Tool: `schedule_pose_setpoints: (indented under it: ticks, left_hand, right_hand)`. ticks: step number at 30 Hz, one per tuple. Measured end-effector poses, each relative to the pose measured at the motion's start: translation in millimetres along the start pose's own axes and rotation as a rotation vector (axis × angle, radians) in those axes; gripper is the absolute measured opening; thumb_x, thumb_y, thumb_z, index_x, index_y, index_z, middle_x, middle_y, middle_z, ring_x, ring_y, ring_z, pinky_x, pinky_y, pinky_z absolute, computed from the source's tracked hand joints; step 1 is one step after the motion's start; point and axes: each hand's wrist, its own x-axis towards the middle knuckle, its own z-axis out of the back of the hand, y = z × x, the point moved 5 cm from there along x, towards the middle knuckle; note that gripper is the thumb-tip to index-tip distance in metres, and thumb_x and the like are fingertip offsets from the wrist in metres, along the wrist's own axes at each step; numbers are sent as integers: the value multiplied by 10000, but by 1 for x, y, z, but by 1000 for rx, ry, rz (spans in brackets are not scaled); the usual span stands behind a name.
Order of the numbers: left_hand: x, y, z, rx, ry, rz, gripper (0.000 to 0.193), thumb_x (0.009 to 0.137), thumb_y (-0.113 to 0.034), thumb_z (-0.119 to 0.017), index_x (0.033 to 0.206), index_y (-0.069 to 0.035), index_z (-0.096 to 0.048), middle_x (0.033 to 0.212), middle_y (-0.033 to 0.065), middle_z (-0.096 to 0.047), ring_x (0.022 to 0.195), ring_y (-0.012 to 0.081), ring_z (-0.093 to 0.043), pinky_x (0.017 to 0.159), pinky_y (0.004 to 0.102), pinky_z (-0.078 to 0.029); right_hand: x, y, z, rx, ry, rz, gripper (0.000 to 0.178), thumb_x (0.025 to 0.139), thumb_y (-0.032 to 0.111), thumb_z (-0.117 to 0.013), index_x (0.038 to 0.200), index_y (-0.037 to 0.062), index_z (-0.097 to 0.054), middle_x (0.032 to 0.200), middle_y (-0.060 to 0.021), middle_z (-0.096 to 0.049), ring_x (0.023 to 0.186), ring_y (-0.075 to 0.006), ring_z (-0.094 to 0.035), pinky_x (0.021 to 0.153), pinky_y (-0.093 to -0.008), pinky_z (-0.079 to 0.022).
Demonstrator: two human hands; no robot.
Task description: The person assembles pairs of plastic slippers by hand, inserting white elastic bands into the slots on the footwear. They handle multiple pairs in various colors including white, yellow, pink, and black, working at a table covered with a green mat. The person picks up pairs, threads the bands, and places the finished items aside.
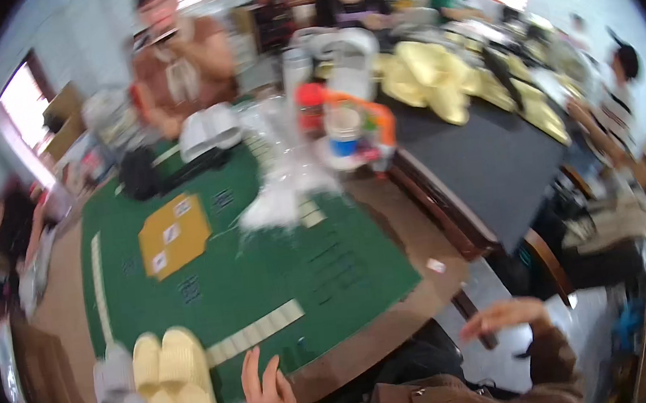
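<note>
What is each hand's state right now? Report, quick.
Left hand: open, holding nothing, to the right of the yellow slippers.
Right hand: open, blurred, nothing visible in it.

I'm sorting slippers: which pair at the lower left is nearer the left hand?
The yellow slippers: they lie between the left hand and the grey slippers, which sit farther left.

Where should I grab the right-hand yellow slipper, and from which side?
Probably by the ribbed band of that yellow slipper, coming from its right with your left hand. The band looks raised and faces up, and the other yellow slipper crowds its left side.
</note>
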Motion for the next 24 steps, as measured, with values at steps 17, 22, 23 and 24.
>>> schedule_pose_setpoints:
  ticks: [17, 22, 23, 24]
  left_hand:
    - [-8, -55, -85, -95, 273, -121, 291, 997, -123, -522, 1272, -51, -589, 1414, 213, -465, 1284, 440, -442, 1041, 535, -398]
    - [-12, -48, -91, 65, 232, -171, 317, 980, -115, -540, 1290, -56, -572, 1412, 206, -469, 1297, 420, -439, 1058, 525, -385]
    - [-15, -47, -96, 70, 222, -157, 313, 978, -113, -541, 1285, -59, -576, 1411, 204, -471, 1299, 416, -439, 1060, 524, -384]
    - [-17, -47, -100, 69, 206, -144, 310, 976, -112, -542, 1279, -62, -579, 1410, 202, -473, 1301, 412, -439, 1062, 523, -384]
  right_hand:
    - [-8, 129, 364, -1090, -1762, 476, 754, 791, 175, -737, 1467, 179, -402, 1445, -183, -411, 1332, -344, -408, 1083, -441, -386]
    - [49, 224, 388, -1715, -1428, 356, 1241, 610, 277, -885, 1559, 337, -86, 1617, -113, -110, 1487, -351, -118, 1210, -518, -179]
    - [57, 233, 395, -1775, -1310, 197, 1286, 568, 266, -902, 1560, 333, -87, 1621, -98, -118, 1494, -323, -106, 1217, -510, -152]
    - [64, 242, 402, -1834, -1188, 41, 1330, 526, 255, -919, 1561, 330, -87, 1625, -83, -125, 1502, -295, -93, 1224, -502, -125]
